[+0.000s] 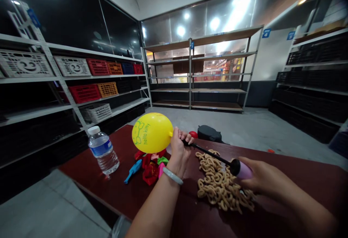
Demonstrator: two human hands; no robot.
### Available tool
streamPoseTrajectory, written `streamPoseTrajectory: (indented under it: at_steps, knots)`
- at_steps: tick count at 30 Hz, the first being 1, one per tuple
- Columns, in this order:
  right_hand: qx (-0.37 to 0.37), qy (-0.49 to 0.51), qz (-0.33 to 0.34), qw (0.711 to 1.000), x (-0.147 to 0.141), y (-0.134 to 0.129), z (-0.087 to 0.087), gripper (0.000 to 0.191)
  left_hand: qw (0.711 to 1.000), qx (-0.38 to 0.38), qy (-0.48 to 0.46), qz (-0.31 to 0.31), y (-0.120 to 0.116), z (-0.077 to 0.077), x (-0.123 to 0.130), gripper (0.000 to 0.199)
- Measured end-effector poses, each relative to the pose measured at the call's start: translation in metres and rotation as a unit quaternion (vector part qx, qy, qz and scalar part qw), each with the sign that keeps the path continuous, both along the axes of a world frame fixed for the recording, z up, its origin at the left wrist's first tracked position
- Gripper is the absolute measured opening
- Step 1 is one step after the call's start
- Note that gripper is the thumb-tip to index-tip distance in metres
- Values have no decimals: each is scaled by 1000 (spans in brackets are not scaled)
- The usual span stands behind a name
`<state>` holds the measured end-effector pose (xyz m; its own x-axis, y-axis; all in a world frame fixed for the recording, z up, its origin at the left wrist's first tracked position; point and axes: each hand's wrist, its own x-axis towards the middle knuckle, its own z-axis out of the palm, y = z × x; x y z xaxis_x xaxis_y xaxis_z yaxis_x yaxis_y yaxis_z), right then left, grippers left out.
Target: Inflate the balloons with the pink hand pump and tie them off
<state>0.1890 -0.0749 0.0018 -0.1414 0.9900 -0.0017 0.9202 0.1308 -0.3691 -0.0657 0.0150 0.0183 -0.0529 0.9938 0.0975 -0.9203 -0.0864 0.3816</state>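
Observation:
A yellow balloon [152, 133] with green "hello kitty" print is partly inflated. My left hand [181, 142], with a pale bangle at the wrist, is closed around the balloon's neck and the nozzle end of a hand pump. The balloon pump [210, 154] has a black rod drawn out and a light purple body. Wrapped round the purple body is my right hand [257, 174]. Several deflated balloons [150, 169] in red, blue, green and pink lie below the yellow one. Under the pump is a heap of tan ring-shaped pieces [220, 183].
A water bottle [103, 151] with a white cap stands on the left of the dark red table [92, 172]. Beyond the far edge are a black bag [209, 133] and a red round object [193, 134]. Shelves with crates [84, 93] line the left wall; more racks [190, 75] stand behind.

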Motion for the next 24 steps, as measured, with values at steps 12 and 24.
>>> streamPoseTrajectory:
  at_steps: [12, 24]
  knots:
    - [78, -118, -15, 990, -23, 0, -7, 41, 997, -10, 17, -73, -31, -19, 63, 52]
    - [30, -70, -18, 997, -46, 0, -3, 26, 992, -87, 49, -71, -23, -35, 69, 55]
